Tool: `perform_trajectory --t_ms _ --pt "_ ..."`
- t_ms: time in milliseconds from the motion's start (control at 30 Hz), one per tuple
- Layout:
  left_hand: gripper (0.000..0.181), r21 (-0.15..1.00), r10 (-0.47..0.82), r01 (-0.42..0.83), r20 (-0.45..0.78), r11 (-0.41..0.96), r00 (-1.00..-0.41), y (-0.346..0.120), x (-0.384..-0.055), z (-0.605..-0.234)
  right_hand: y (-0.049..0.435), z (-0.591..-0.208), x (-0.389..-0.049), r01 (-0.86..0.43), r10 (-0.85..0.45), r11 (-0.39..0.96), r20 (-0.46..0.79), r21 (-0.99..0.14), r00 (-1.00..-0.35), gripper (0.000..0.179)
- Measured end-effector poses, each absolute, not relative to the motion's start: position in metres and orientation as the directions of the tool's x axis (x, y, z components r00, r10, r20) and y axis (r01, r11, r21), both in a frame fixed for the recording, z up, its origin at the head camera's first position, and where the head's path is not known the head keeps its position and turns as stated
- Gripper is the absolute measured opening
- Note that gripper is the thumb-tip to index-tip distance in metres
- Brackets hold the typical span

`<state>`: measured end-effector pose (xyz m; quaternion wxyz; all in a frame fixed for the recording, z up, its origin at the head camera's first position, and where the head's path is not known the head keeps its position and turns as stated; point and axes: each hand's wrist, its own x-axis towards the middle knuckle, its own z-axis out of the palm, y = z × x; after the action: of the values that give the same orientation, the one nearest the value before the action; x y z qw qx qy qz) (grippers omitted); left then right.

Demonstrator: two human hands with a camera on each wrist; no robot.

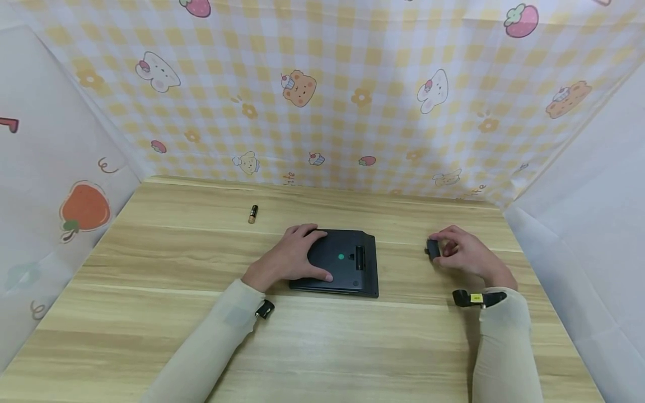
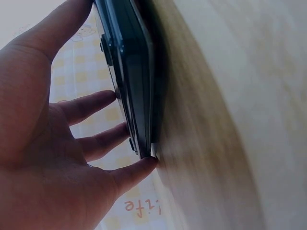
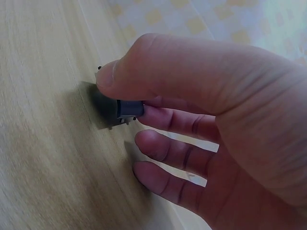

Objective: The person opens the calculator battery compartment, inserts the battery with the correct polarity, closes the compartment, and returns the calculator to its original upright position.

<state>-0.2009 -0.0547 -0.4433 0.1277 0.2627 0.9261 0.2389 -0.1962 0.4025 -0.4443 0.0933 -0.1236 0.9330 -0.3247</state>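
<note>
A black calculator (image 1: 327,258) lies back side up on the wooden table, with a green dot on its back and an uncovered battery slot (image 1: 360,258) near its right end. My left hand (image 1: 289,257) spans its left part, thumb on the back toward the near edge and spread fingers at the far and left edges. To the right of it, my right hand (image 1: 466,254) pinches a small black battery cover (image 1: 433,249) between thumb and fingers. In the right wrist view the thumb hides part of this cover (image 3: 129,109), close over the table; the other fingers are loosely bent.
A single black-and-copper battery (image 1: 253,214) lies on the table (image 1: 201,246), beyond and left of the calculator. A checked cloth (image 1: 353,129) hangs along the table's far edge, with white cloths at the left and right sides.
</note>
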Motion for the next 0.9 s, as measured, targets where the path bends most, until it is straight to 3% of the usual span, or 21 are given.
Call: perform_trajectory --t_ms 900 --pt "0.104 0.516 0.543 0.419 -0.111 0.747 -0.832 -0.0544 -0.2010 -0.4433 0.4028 -0.4441 -0.1955 -0.168 -0.281 0.768 -0.090 -0.618 -0.955 0.056"
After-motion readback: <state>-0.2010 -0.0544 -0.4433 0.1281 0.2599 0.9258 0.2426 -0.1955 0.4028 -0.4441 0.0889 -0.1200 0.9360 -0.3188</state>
